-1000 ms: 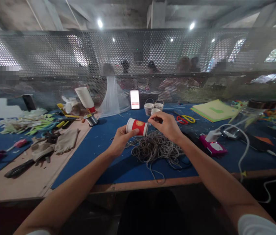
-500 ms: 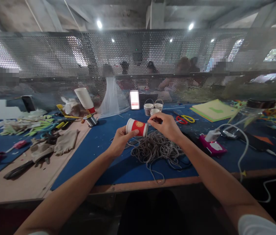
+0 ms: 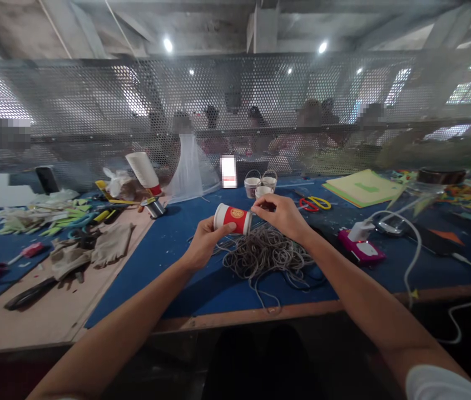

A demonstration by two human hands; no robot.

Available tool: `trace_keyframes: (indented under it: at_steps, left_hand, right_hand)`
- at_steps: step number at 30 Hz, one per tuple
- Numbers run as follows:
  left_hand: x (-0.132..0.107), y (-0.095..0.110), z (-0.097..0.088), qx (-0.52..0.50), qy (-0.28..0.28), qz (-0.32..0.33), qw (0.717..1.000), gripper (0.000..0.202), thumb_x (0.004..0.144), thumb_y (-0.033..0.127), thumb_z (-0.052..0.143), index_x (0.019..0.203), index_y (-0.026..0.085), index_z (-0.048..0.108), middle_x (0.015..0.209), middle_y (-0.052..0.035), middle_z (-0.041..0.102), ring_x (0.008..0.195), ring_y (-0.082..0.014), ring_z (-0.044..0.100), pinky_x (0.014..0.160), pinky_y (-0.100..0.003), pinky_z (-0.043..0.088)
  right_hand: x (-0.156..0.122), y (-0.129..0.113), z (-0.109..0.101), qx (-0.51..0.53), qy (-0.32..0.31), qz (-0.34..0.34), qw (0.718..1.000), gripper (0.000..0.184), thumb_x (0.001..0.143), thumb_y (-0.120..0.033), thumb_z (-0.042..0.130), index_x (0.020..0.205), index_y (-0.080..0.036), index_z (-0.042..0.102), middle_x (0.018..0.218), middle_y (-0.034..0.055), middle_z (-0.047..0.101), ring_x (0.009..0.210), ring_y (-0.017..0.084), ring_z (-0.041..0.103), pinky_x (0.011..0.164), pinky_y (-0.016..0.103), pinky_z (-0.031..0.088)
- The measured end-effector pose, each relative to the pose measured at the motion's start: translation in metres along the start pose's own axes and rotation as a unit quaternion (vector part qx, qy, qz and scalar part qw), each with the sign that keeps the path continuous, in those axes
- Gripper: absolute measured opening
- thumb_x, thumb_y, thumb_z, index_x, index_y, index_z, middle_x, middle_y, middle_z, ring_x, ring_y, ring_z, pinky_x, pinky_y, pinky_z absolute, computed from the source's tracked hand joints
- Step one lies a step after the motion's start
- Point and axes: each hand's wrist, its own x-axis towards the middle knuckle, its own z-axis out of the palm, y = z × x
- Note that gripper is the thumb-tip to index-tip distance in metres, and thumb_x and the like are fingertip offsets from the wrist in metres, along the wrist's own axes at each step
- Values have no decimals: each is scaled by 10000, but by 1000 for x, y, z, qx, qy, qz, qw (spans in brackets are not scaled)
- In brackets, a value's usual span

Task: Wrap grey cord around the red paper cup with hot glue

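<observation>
My left hand (image 3: 201, 243) is closed around a white paper cup (image 3: 239, 218) with a red band and a gold round print. The cup lies on its side in the air, one end facing right. At that end my right hand (image 3: 282, 215) pinches thumb and fingertips together; whatever is between them is too small to make out. Below both hands a tangled heap of grey cord (image 3: 265, 256) rests on the blue table mat (image 3: 152, 278). Just behind my right hand stand several small cups with thin handles (image 3: 252, 186).
Scissors (image 3: 315, 204) lie beyond my right forearm, near a pink power bank (image 3: 361, 248) with a white cable. To the left are gloves (image 3: 112, 244), a wire spool (image 3: 154, 207) and stacked paper cups (image 3: 141, 169). A perforated screen (image 3: 235, 122) rises behind, people beyond it.
The view has shifted very slightly. Both hands keep nearly the same pose, the cup still in my left hand and my right fingertips still at its end.
</observation>
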Motion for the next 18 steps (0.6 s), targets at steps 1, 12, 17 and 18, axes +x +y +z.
trace_keyframes:
  at_steps: [1,12,17,18]
  left_hand:
    - [0,1,0,-1,-2,0,1000,278,732,322,827,953,162,772,785,-26,723,709,-152,617,735,-279,494]
    - [-1,3,2,-7,9,-7,1000,230,726,291,825,911,164,774,789,-17,721,727,-140,608,749,-258,486]
    - [-1,5,4,-13,19,-15,1000,251,702,304,839,896,159,772,797,-24,725,725,-150,617,751,-272,492]
    - [-2,6,5,-15,20,-17,1000,248,700,303,841,889,158,772,789,-22,724,721,-149,618,748,-271,491]
  right_hand:
    - [0,0,0,0,-3,4,1000,182,904,-373,630,890,-210,709,837,43,704,758,167,603,701,323,448]
    - [1,4,1,12,-14,14,1000,189,898,-385,630,875,-213,705,815,36,697,749,173,603,712,333,461]
    - [2,5,1,17,-17,20,1000,183,893,-383,632,878,-216,705,831,43,707,766,186,621,719,343,476]
    - [2,6,1,19,-17,21,999,181,891,-381,634,876,-215,704,829,43,707,764,185,622,720,343,478]
